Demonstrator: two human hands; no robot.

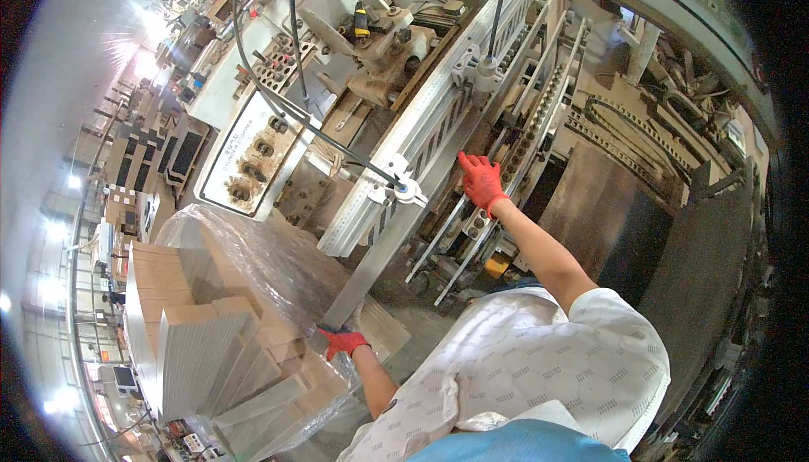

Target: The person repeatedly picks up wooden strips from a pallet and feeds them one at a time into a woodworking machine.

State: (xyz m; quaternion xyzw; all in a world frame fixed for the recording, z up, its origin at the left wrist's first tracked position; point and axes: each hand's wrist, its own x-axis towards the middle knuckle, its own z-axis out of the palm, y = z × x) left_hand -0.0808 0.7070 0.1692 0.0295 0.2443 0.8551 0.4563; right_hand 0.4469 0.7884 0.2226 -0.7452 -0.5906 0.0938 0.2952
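Observation:
A long, narrow grey board (371, 278) lies slantwise along the white slotted metal fence of a machine, its near end sticking out past the fence. My left hand (344, 341), in a red glove, grips that near end. Farther along, my right hand (482, 182), also red-gloved, reaches over the machine with its fingers stretched toward the board's edge. Whether its fingertips press on the board I cannot make out. Two clamp-like holders stand over the board: a white one (409, 192) and a grey one (486, 74), each with a dark rod or hose.
Left of the board stand a white control panel (253, 154) with dirty knobs and a plastic-wrapped stack of panels (198, 340). A chain conveyor (539, 112) with rails runs right of the fence. Farther right is a broad brown surface (590, 201). A dark hose (316, 129) hangs across the machine.

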